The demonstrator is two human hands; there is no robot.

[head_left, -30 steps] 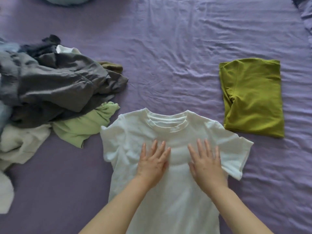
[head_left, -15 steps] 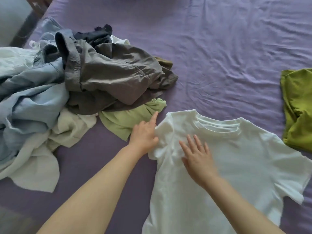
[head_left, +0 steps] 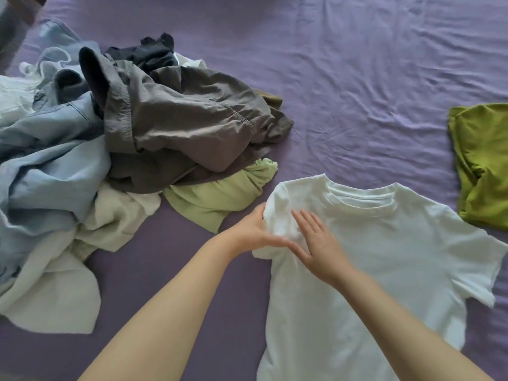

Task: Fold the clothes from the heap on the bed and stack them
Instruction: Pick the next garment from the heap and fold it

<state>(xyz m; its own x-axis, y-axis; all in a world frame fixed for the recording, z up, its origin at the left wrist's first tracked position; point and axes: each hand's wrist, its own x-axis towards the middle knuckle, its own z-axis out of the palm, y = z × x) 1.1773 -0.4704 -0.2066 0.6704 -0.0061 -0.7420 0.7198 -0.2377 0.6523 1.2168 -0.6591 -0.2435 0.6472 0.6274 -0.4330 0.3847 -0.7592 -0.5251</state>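
Purple sheet (head_left: 357,78) under it all. Left hand (head_left: 255,233) grips the bunched left sleeve (head_left: 280,213) of the white tee (head_left: 384,257), fingers curled under the fold; right hand (head_left: 319,243) lies flat beside it on the chest, fingers straight and slightly spread. Both forearms reach in from the near edge. Tee lies face-up, collar away, hem toward the person; heap (head_left: 110,138) left, folded green shirt (head_left: 483,166) right

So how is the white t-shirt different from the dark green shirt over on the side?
The white t-shirt lies spread open with its sleeves out; the olive-green shirt is folded into a neat block. The white one has both hands on it, the left hand gripping a sleeve, the right hand flat; the green one lies untouched. Both lie on the purple bedsheet.
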